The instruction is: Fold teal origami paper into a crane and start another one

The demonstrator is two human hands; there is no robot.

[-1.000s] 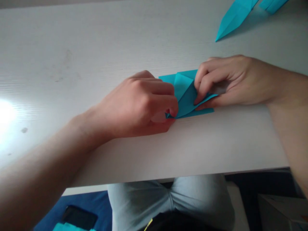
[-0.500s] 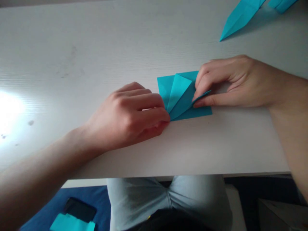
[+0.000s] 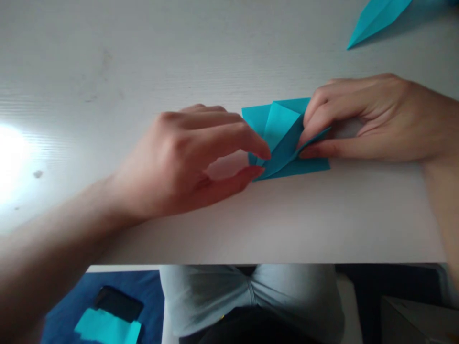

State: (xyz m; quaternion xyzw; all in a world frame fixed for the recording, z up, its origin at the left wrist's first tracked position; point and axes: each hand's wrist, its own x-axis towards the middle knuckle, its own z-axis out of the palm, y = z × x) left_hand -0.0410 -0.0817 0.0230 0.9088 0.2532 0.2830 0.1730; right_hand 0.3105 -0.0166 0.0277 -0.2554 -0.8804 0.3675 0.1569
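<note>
A folded sheet of turquoise paper (image 3: 283, 125) lies on the white table, with creased flaps fanning up from its near left corner. My right hand (image 3: 362, 117) pinches a raised flap at the paper's right side between thumb and fingers. At the left end, my left hand (image 3: 201, 153) hovers with thumb and index finger parted, their tips over the lower left of the sheet. Whether those fingertips touch the paper I cannot tell. Part of the sheet is hidden behind both hands.
Another folded turquoise paper piece (image 3: 378, 21) rests at the table's (image 3: 107, 71) far right. Below the near edge, a black phone (image 3: 119, 303) and more turquoise paper (image 3: 107, 327) lie on blue fabric at the left. My legs (image 3: 208, 296) are under the table edge.
My left thumb and index finger have parted from their grip at the paper's lower left corner. My right hand still pinches the flap. The view has shifted slightly.
</note>
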